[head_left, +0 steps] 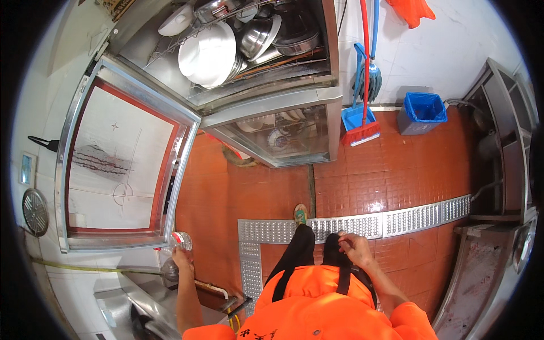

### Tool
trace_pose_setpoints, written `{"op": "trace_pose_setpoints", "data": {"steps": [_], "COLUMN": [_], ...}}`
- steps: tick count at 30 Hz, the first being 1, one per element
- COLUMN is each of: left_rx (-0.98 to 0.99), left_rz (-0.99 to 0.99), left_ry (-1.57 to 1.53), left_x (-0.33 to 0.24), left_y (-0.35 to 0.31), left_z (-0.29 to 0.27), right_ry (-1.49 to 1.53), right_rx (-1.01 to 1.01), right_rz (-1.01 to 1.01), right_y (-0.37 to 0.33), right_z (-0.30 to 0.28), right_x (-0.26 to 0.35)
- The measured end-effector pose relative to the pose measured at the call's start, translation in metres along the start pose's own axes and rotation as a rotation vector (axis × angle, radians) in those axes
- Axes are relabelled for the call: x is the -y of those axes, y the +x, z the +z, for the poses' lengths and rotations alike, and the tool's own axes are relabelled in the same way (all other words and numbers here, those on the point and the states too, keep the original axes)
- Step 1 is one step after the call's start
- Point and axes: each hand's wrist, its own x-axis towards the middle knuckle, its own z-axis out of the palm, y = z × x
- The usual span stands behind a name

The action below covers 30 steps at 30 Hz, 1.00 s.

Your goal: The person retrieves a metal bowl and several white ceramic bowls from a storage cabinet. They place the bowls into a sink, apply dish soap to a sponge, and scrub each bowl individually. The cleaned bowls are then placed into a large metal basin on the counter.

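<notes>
My left hand (182, 259) is closed on a clear round container (182, 240) with a bit of red on it. The hand is beside the lower corner of an open cabinet door (116, 164) with a metal frame and a marked whitish panel. Just below the hand is a rounded greyish thing (170, 270) that I cannot make out. In front of my right thigh, my right hand (355, 249) has its fingers curled in, with nothing visible in them.
Ahead stands a metal cabinet with white plates (208, 55) and steel bowls (258, 38); its glass door (277, 133) juts out. A red broom (361, 134), blue dustpan (356, 117), mop (371, 82) and lined bin (422, 116) stand farther right. A metal drain cover (354, 226) crosses the tiles.
</notes>
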Motion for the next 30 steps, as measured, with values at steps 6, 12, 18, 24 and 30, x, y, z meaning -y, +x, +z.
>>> {"op": "trace_pose_setpoints", "data": {"steps": [6,12,18,24,30], "left_rx": [0.341,0.626,0.769,0.895,0.981], "left_rz": [-0.028,0.159,0.310,0.454,0.523], "left_ry": [0.258,0.146,0.033,0.001,-0.006], "left_x": [-0.008,-0.042,-0.093,-0.126,-0.154], "left_y": [-0.038,-0.109,-0.160,-0.173,-0.160], "left_z": [0.047,0.119,0.180,0.231,0.271], "right_ry": [0.026,0.044,0.031,0.059,0.094], "right_rx": [0.018,0.011,-0.008,-0.040,-0.085], "right_rz": [0.076,0.064,0.069,0.090,0.117], "right_y": [0.001,0.010,0.020,0.029,0.040], "right_z": [0.000,-0.001,0.004,0.015,0.025], "right_x": [0.005,0.017,0.034,0.035,0.051]}}
